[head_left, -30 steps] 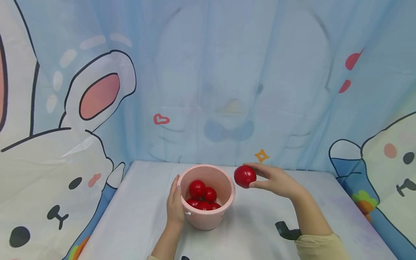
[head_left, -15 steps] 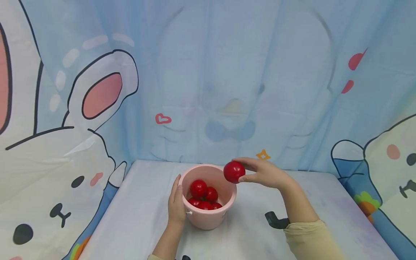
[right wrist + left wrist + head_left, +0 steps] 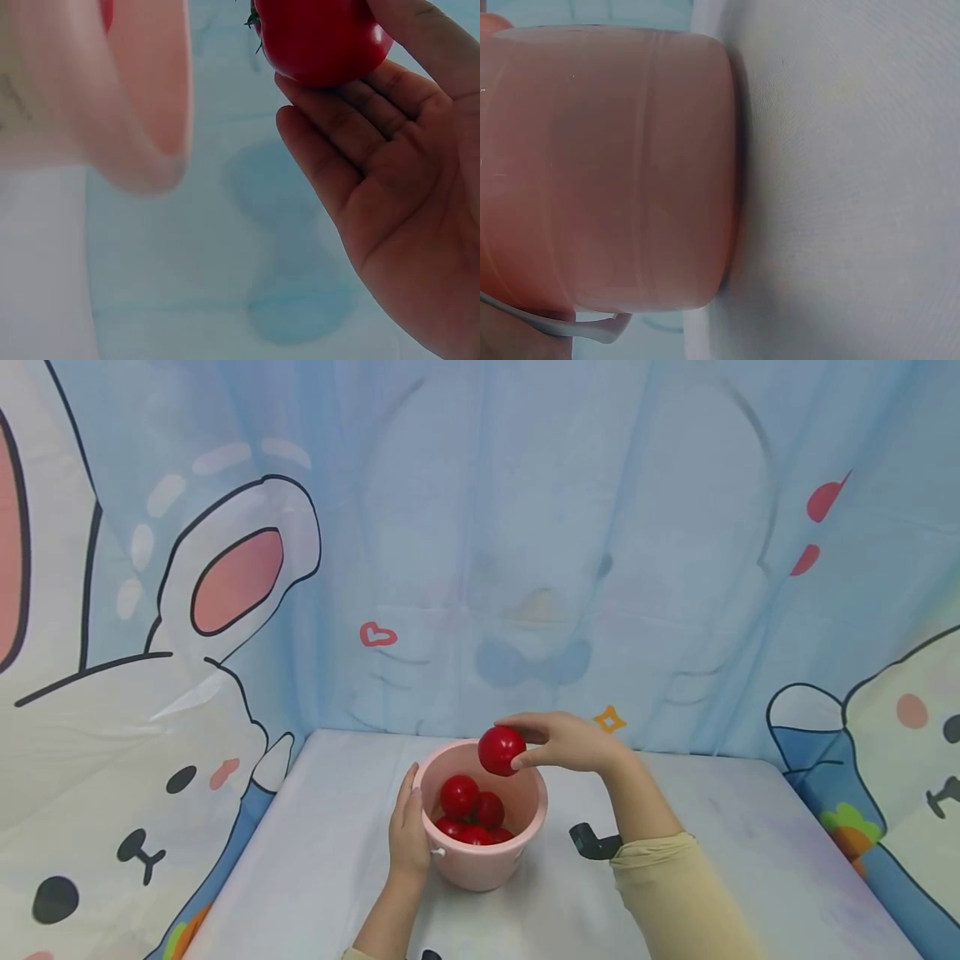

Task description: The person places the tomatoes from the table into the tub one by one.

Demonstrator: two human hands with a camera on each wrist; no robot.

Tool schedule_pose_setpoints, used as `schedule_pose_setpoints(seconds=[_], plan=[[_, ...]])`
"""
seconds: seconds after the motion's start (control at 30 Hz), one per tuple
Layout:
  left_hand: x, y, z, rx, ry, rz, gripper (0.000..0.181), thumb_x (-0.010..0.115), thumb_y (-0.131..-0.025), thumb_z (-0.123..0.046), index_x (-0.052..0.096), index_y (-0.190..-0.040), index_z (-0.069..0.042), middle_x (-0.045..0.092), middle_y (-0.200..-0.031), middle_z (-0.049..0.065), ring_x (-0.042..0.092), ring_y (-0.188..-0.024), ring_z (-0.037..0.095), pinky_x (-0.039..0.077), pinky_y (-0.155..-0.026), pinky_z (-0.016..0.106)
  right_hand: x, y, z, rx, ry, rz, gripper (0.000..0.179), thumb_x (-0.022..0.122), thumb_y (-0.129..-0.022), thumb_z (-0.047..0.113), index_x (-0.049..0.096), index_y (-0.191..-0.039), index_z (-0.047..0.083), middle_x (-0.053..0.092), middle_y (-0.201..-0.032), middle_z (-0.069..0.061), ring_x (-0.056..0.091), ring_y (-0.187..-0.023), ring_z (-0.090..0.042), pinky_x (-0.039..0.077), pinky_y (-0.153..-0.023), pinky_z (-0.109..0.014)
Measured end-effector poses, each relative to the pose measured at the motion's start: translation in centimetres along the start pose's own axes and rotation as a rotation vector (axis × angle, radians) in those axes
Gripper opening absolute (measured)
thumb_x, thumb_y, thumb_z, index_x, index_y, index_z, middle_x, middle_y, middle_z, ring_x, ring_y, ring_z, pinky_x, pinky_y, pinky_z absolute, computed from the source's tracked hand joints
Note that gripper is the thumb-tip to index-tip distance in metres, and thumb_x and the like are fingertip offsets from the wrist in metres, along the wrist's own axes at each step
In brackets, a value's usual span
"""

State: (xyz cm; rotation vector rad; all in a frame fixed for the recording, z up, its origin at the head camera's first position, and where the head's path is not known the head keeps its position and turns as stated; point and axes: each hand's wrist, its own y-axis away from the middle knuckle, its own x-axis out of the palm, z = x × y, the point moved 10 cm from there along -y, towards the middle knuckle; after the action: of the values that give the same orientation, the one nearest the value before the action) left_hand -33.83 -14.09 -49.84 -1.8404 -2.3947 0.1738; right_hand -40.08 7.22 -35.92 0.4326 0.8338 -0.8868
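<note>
A red tomato (image 3: 502,751) is pinched between the thumb and fingers of my right hand (image 3: 572,742), raised over the far right part of the bucket's mouth. The right wrist view shows green sepals on this tomato (image 3: 322,37). The pink bucket (image 3: 480,866) stands upright on the table, also close up in the left wrist view as a pink wall (image 3: 630,165). Several red tomatoes (image 3: 459,796) lie inside it. My left hand (image 3: 408,839) rests along the bucket's left side, its fingers extended up to the rim.
A white-covered table (image 3: 300,860) holds the bucket. Behind it hangs a light blue curtain (image 3: 540,527) with cartoon animals. The bucket's pale handle (image 3: 592,328) hangs by its side. A black wrist mount (image 3: 592,842) sits on the right wrist.
My right hand has carried the tomato leftward, from beside the bucket to over its opening. The left hand and bucket stay nearly in place.
</note>
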Motion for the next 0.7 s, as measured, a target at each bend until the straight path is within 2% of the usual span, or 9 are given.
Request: schedule_pose_setpoints(seconds=[0.2,0.43,0.7], plan=[[0.0,0.0,-0.2,-0.003,-0.003,0.000,0.045,0.035,-0.104,-0.047,0.034,-0.150,-0.043,0.039,-0.156,-0.014,0.033,-0.148,0.019,0.033,-0.116,0.057,1.6,-2.2,1.3,0.002,-0.010,0.060,0.060,0.077,-0.080,0.050,0.056,-0.136,0.038,0.063,-0.130,0.013,0.058,-0.125,-0.018,0.054,-0.098,-0.043],[-0.1,-0.1,0.0,-0.003,0.004,0.003,0.046,0.038,-0.103,-0.048,0.035,-0.149,-0.045,0.039,-0.156,-0.015,0.033,-0.148,0.021,0.034,-0.116,0.058,3.9,-4.5,2.8,-0.017,0.005,0.145,0.057,0.079,-0.081,0.038,0.059,-0.134,0.032,0.065,-0.120,0.011,0.061,-0.111,-0.015,0.058,-0.088,-0.035],[0.0,-0.2,0.3,-0.010,0.020,0.017,0.048,0.037,-0.102,-0.053,0.034,-0.149,-0.045,0.040,-0.155,-0.016,0.033,-0.148,0.020,0.032,-0.117,0.057,5.8,-6.0,3.7,-0.035,0.037,0.230,0.050,0.077,-0.084,0.034,0.062,-0.131,0.027,0.068,-0.112,0.011,0.064,-0.104,-0.012,0.058,-0.087,-0.033]])
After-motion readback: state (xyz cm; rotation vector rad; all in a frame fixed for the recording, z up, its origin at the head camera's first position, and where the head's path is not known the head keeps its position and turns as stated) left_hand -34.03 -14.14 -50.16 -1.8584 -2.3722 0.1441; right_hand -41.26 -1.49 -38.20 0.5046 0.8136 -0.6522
